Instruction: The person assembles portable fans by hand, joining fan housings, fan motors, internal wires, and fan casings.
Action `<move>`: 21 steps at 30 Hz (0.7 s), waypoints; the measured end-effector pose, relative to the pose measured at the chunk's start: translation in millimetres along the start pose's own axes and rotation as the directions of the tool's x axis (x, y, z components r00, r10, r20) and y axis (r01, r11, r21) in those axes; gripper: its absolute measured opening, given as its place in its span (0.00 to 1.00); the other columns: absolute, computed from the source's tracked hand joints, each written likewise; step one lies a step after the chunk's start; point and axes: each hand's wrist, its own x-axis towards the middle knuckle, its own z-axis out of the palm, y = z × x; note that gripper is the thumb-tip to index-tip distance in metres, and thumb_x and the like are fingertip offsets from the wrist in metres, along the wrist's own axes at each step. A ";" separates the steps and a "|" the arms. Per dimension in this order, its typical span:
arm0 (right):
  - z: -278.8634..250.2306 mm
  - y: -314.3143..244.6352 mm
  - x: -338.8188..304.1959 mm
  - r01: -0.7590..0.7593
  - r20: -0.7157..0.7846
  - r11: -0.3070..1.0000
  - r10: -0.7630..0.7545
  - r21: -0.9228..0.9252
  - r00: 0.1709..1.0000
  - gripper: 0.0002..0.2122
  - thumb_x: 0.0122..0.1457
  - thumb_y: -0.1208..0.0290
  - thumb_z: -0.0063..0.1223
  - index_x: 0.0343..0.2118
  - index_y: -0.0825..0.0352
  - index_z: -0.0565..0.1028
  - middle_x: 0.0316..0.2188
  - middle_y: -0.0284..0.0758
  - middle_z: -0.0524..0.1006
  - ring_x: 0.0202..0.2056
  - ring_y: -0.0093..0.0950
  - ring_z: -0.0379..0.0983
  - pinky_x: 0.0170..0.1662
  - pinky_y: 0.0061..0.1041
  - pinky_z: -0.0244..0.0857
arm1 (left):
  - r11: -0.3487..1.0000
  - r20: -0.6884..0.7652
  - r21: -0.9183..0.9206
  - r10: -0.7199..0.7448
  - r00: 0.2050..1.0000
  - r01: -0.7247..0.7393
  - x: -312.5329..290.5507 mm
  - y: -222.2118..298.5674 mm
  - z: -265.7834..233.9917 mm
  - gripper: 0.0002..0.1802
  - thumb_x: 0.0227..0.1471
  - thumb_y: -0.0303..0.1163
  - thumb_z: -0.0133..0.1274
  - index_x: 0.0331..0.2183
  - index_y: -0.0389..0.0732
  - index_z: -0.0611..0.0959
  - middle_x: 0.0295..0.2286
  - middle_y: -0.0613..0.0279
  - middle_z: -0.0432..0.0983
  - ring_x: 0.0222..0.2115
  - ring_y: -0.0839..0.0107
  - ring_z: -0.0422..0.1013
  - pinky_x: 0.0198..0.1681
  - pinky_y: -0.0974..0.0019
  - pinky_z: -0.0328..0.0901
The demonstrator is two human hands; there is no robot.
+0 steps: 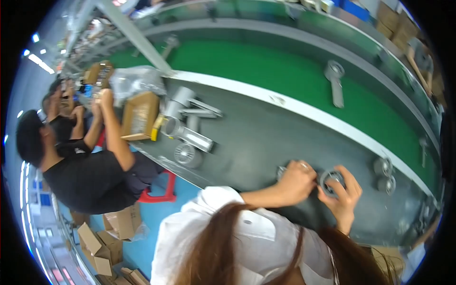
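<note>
My right hand (347, 194) grips a grey ring-shaped part (322, 180), thumb and fingers curled round its rim. Close on its left, my left hand (297, 184) is closed, knuckles up; whatever its fingers hold is hidden. A small grey part (281, 172) shows just beyond the left hand, partly covered by it. To the right of my hands, two round grey parts (384, 172) rest on the dark worktable (256, 137). Farther left lies a group of grey pieces: a round grille-like part (185, 155), a ring-headed part with a handle (192, 137) and several tubes.
A green conveyor belt (266, 66) runs behind a white rail (237, 84), carrying a grey ring-headed part (335, 83). A cardboard box (140, 116) and clear plastic bags (135, 80) stand left. A person in black (90, 175) works there. Open cartons (97, 247) sit on the blue floor.
</note>
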 end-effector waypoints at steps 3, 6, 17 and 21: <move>-2.9 -4.2 -2.4 -0.001 -0.007 1.000 0.001 0.031 1.000 0.14 0.28 0.73 0.66 0.22 0.65 0.74 0.37 0.42 0.74 0.29 0.38 0.73 0.28 0.30 0.67 | 0.996 -0.049 -0.080 0.026 0.998 -0.030 -7.4 -1.0 9.3 0.09 0.39 0.27 0.57 0.29 0.37 0.79 0.31 0.57 0.74 0.38 0.57 0.68 0.41 0.56 0.60; -2.2 -4.2 -3.6 0.012 -0.013 0.999 -0.012 0.037 1.000 0.14 0.28 0.74 0.66 0.22 0.65 0.73 0.37 0.42 0.74 0.28 0.38 0.72 0.27 0.31 0.65 | 0.997 -0.073 -0.073 0.021 0.997 -0.027 -7.8 1.1 8.0 0.10 0.38 0.27 0.58 0.29 0.37 0.80 0.31 0.58 0.74 0.39 0.58 0.68 0.42 0.57 0.60; -7.8 -12.6 -5.3 0.019 0.049 0.997 -0.015 -0.073 0.999 0.13 0.31 0.73 0.65 0.23 0.65 0.73 0.39 0.41 0.73 0.28 0.36 0.71 0.27 0.31 0.65 | 0.995 -0.081 -0.073 0.063 0.995 -0.069 -10.9 3.1 7.2 0.10 0.37 0.26 0.58 0.28 0.37 0.84 0.30 0.59 0.75 0.40 0.60 0.68 0.43 0.58 0.60; -10.3 -11.8 -6.1 -0.004 0.080 0.993 0.014 -0.117 0.997 0.13 0.30 0.72 0.65 0.22 0.64 0.73 0.40 0.40 0.74 0.32 0.38 0.72 0.30 0.33 0.67 | 0.991 -0.082 0.021 0.131 0.988 -0.130 -5.5 3.2 10.2 0.04 0.34 0.29 0.56 0.17 0.40 0.81 0.26 0.58 0.75 0.38 0.59 0.68 0.37 0.54 0.60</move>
